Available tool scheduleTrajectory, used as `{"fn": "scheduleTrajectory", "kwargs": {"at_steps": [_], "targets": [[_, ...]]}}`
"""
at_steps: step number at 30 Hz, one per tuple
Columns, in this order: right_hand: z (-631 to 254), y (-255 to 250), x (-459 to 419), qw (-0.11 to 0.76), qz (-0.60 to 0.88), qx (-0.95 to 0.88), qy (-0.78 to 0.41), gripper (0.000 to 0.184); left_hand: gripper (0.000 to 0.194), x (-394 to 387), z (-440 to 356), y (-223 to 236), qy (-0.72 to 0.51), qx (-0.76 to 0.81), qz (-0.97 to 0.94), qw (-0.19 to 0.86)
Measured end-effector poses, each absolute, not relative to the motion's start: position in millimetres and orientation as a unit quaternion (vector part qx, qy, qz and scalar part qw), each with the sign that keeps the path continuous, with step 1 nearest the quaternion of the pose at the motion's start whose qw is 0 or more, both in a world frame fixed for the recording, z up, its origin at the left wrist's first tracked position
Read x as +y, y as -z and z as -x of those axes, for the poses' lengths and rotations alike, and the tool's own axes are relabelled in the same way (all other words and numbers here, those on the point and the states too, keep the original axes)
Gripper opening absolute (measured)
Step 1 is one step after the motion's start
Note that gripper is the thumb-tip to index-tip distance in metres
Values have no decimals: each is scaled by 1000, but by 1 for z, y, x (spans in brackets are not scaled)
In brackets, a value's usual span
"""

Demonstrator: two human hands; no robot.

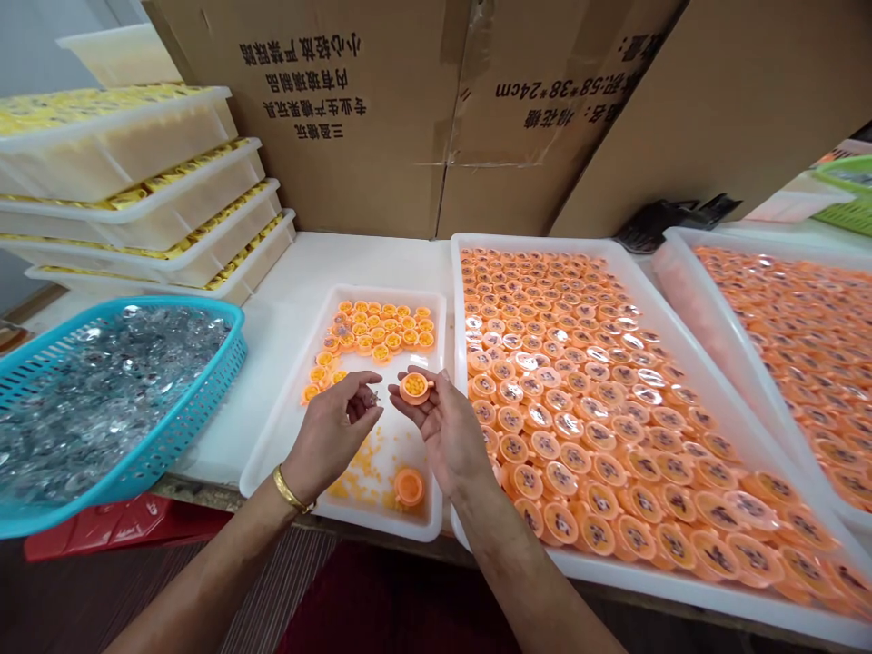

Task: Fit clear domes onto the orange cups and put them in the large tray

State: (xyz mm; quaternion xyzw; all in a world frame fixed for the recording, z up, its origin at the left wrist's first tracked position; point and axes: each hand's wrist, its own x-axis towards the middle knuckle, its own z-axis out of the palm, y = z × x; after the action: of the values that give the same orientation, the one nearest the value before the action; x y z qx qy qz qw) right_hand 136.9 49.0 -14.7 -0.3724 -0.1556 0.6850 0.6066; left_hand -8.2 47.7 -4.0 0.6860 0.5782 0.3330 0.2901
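Between the fingers of my right hand [453, 436] is a small orange toy cup [414, 388] with yellow candy pieces in its open top. Close beside it, my left hand [333, 436] pinches a small clear plastic lid [371, 398] with a dark print, mostly hidden by the fingers. Both hands are over a small white tray [262, 459]. Filled orange cups [378, 334] stand in rows toward its far end. Another orange cup [409, 488] sits near the tray's front right corner, beside loose yellow candy pieces [364, 472].
At left stands a blue basket [235, 341] heaped with clear plastic lids. Behind it are stacked white trays [136, 241]. A large white tray [592, 243] of lidded orange cups is at right, with another tray [736, 318] beyond. Cardboard boxes [381, 173] line the back.
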Motion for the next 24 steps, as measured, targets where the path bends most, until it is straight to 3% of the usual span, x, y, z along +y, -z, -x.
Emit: {"fn": "scheduleTrajectory", "kwargs": {"at_steps": [5, 10, 15, 24], "targets": [[-137, 14, 48, 594, 365, -162, -698, 31, 25, 47, 10, 2, -295, 534, -761, 220], [-137, 13, 47, 582, 365, -161, -709, 31, 34, 47, 10, 3, -302, 537, -756, 220], [-136, 13, 48, 579, 372, -166, -706, 30, 24, 49, 6, 0, -296, 545, -760, 196], [-137, 14, 48, 581, 378, -162, -702, 34, 43, 47, 4, -5, -287, 520, -746, 302]]}}
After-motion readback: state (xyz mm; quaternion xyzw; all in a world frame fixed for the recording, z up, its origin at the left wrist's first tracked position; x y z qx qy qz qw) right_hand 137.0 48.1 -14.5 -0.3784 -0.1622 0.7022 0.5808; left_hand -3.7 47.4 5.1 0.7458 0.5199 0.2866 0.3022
